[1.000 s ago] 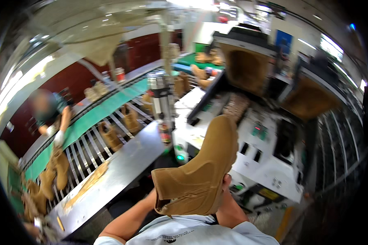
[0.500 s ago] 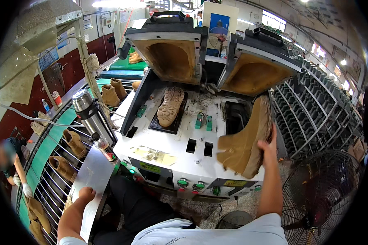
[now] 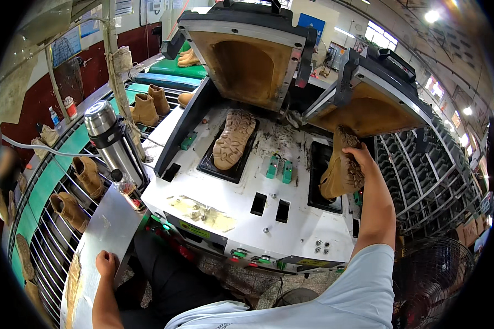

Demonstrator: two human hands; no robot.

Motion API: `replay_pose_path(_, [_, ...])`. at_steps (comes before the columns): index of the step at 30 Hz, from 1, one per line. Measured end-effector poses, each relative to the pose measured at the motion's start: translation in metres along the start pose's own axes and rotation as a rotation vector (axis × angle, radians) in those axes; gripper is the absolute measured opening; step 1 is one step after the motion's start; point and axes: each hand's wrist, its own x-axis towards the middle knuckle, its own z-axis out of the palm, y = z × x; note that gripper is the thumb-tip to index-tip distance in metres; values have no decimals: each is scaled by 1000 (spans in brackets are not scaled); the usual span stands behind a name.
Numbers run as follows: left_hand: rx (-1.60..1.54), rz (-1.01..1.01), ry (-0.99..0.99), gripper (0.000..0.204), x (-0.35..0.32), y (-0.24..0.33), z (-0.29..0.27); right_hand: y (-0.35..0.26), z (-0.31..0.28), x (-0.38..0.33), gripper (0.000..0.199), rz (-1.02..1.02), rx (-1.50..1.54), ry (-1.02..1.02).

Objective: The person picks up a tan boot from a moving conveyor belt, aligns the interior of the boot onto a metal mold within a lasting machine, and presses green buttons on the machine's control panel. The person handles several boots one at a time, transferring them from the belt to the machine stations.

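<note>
My right hand is closed round the sole of a tan suede boot, on the machine's right side. Its patterned sole faces right and partly up; the upper points down over the black-rimmed recess, and I cannot tell whether it touches the bottom. A raised mould lid hangs just above the boot. In the left recess a second boot sits sole up, under another raised lid. My left hand rests closed on the metal side table, with nothing visible in it.
A steel flask and a small bottle stand left of the white machine. Several tan boots lie on the roller conveyor. A person is at the far left. Right are a rack and a fan.
My right hand has carried the boot forward to the right recess, tipping it sole-up. My left hand stays on the side table. The whole view has shifted, and the person at left has moved.
</note>
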Motion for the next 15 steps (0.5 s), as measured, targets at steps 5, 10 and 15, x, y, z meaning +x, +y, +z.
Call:
replay_pose_path(5, [86,42,113,20,-6,0,6,-12,21,-13,100,-61,-9,-2])
replay_pose_path(10, [57,5,113,20,-6,2,8,4,46,-14,94,-149,-13,-62])
replay_pose_path(15, [46,-13,133,20,-10,-1,6,19,54,-12,88,-63,-139,64])
